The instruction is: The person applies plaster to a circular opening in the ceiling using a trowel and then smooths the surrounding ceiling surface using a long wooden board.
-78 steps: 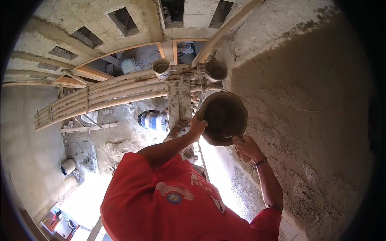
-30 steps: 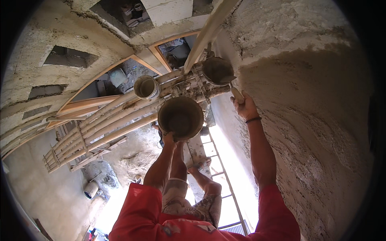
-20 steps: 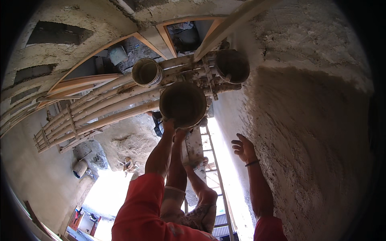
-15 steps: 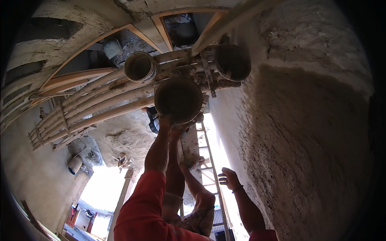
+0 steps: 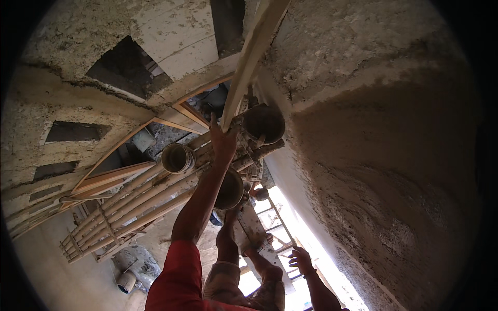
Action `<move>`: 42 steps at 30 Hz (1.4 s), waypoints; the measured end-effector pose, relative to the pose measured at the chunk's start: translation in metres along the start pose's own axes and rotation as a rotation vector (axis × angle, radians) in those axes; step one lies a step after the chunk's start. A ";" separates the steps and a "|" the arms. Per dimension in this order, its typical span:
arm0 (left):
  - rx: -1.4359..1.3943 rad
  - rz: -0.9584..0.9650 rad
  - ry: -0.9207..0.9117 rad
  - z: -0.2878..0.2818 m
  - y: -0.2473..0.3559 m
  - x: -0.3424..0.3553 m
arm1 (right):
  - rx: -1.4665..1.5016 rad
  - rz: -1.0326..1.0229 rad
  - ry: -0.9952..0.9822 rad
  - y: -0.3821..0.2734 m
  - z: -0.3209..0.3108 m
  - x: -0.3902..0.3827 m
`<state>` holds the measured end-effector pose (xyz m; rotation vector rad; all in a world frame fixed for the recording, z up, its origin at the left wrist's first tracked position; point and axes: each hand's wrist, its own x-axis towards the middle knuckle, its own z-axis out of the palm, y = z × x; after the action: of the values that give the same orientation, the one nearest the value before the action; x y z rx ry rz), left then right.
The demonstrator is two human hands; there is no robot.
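While the left hand [image 5: 223, 145] clamps around the lower visible end of a long, straight-edged wooden beam [image 5: 254, 62] slanting in from the far side, the right hand [image 5: 301, 260] is nearer, its slightly bent fingers apart beside a slim-railed ladder [image 5: 281, 222]. Just right of the beam's end sits a dark, round bucket [image 5: 263, 123]; a pale-sided bucket [image 5: 178, 158] stands left on rough, rounded poles [image 5: 148, 203]. Coarse, ridged plaster covers the right wall [image 5: 389, 140].

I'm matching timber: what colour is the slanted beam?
Light brown: the slanted beam, best seen in the head view.
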<state>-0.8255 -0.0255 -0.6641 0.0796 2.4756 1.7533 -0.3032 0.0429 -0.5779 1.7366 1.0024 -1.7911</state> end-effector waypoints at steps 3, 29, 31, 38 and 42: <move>0.028 0.339 -0.045 0.027 0.176 0.104 | 0.179 -0.099 -0.060 0.025 -0.018 -0.017; -0.138 0.383 -0.632 0.011 0.366 0.111 | 0.460 -0.077 0.143 0.099 -0.021 -0.127; -0.165 0.419 -0.623 -0.001 0.366 0.075 | 0.508 -0.123 0.115 0.093 -0.026 -0.127; -0.137 0.422 -0.651 -0.012 0.401 -0.043 | 0.534 -0.197 0.138 0.118 -0.047 -0.120; 0.049 0.586 -0.620 -0.021 0.437 -0.095 | 0.604 -0.172 0.238 0.142 -0.055 -0.124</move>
<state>-0.7422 0.0905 -0.2402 1.2497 2.1275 1.4913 -0.1476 -0.0263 -0.4801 2.3254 0.7576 -2.1939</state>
